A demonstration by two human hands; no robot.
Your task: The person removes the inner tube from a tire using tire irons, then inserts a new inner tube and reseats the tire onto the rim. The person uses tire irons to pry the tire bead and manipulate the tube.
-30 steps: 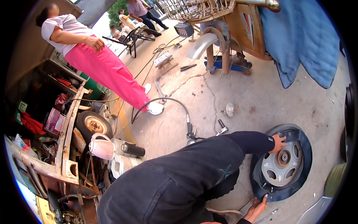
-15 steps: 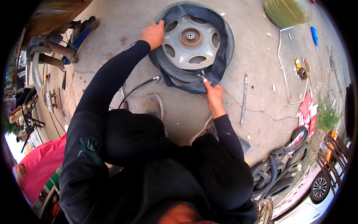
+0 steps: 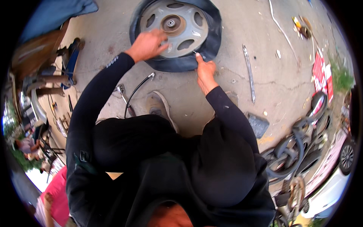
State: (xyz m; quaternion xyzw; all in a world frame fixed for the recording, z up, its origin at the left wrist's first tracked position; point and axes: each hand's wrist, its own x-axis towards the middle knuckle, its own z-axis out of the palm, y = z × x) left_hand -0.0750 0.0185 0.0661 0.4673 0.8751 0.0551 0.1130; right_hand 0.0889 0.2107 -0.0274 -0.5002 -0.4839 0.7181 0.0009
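Grey slotted metal wheel (image 3: 172,24) at 12 o'clock, black rubber tube (image 3: 212,32) already round it, seating seemingly unfinished; blurred left hand (image 3: 148,44) loosely spread at wheel's 7, right hand (image 3: 207,72) pinching tube at 5.

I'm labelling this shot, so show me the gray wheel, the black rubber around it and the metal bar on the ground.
Gray wheel (image 3: 171,23), head view: center of its face.
Black rubber (image 3: 214,29), head view: on its right side.
Metal bar (image 3: 248,73), head view: midway along its length.

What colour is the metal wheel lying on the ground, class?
The metal wheel is silver-grey, with a brownish centre; it shows best in the head view.
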